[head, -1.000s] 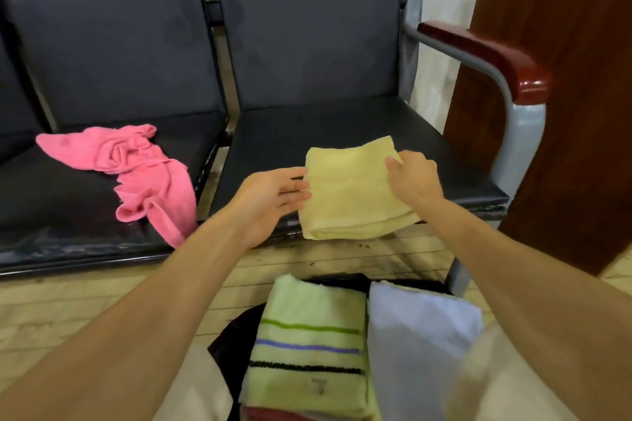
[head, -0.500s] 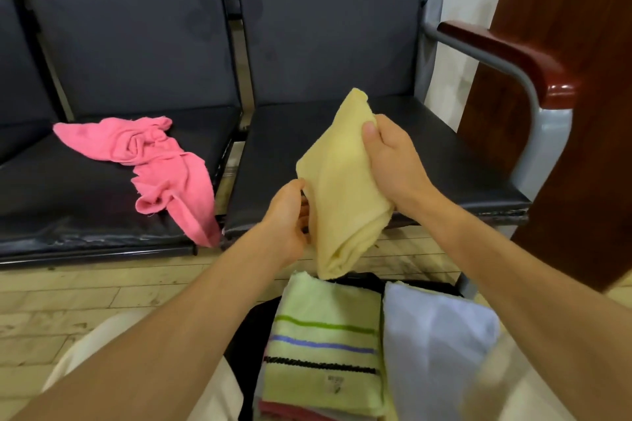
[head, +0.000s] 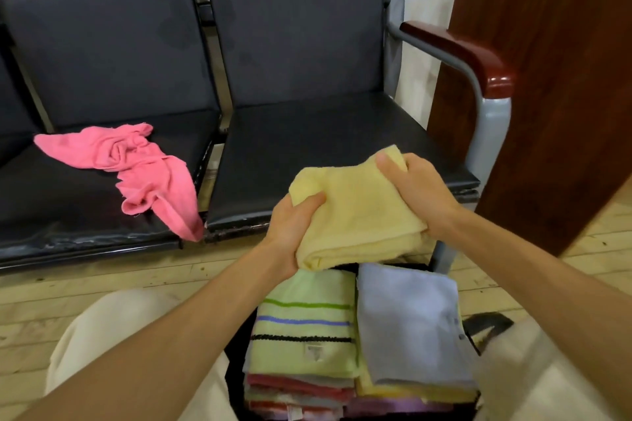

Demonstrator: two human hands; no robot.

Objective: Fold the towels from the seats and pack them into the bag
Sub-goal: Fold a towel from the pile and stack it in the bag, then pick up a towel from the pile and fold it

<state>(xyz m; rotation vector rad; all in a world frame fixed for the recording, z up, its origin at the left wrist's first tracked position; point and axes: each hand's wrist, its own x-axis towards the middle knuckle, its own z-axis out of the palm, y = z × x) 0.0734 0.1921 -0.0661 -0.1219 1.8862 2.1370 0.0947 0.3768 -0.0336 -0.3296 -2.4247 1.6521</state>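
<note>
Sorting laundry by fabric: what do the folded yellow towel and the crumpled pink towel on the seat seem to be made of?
The folded yellow towel, gripped by both hands, looks like matte cotton terry, with a fuzzy looped nap and thick soft folds. The crumpled pink towel on the seat looks like similar but thinner terry, limp and creased; the exact fibre cannot be told.

1. A waiting area, such as a lobby or a station hall.
2. Linked black padded seats [head: 307, 133] share one metal frame.
3. A wood-capped steel armrest [head: 458, 51] ends the row.
4. Pale wooden plank floor [head: 68, 287], plain wall [head: 424, 10].
</note>
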